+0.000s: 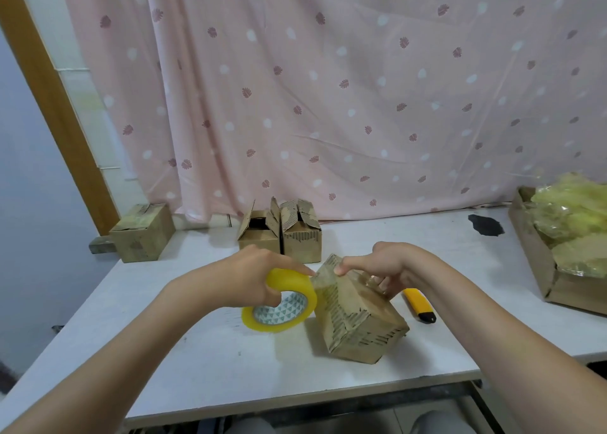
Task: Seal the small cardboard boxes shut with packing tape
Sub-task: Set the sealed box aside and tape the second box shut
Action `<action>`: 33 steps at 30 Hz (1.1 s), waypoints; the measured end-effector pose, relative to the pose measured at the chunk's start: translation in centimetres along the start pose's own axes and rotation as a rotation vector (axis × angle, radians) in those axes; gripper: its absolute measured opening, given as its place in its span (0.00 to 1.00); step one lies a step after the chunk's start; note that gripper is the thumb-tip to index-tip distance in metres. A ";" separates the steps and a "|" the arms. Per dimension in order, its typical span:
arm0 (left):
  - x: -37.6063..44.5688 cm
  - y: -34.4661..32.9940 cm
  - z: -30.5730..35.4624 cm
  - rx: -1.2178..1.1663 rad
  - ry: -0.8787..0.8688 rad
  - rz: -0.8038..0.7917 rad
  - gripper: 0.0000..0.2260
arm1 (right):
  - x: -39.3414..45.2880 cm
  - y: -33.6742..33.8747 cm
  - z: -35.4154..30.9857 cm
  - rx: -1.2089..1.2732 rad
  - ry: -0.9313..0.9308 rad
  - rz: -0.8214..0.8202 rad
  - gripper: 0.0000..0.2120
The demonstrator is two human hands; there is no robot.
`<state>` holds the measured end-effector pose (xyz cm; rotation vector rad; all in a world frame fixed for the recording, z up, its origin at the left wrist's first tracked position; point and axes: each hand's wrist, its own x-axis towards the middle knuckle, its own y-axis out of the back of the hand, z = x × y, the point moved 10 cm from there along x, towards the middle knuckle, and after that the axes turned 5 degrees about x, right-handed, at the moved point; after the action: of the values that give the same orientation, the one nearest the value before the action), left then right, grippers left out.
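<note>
Your left hand (249, 277) curls around the tape roll (281, 302), fingers through its core, while your right hand (377, 266) pinches the tape end onto the small box (358, 318), tilted near the desk's (197, 368) front edge. The cardboard looks light and worn, so brace its top corner and press gently; the film clings.

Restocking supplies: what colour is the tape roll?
Translucent yellow tape roll, triangle-patterned inner core; head view.

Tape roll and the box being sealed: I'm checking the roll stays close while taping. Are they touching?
Touching. In the head view the tape roll presses its edge against the box side, no gap between them.
</note>
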<state>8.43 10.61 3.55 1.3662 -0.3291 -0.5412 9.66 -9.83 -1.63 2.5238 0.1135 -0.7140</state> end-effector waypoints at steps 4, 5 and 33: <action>-0.4 -0.3 0.2 0.015 0.003 -0.051 0.31 | 0.3 -0.3 0.3 0.043 -0.009 -0.033 0.36; -0.4 -0.2 0.3 0.028 -0.001 -0.060 0.32 | 0.3 -0.3 0.3 0.049 -0.004 -0.033 0.38; 1.7 -2.9 3.1 0.231 -0.043 -0.123 0.38 | -0.9 2.4 0.4 -0.040 0.044 0.033 0.22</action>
<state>7.73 6.73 1.13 1.6067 -0.3526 -0.6503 9.25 -12.05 -0.40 2.4981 0.1002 -0.6368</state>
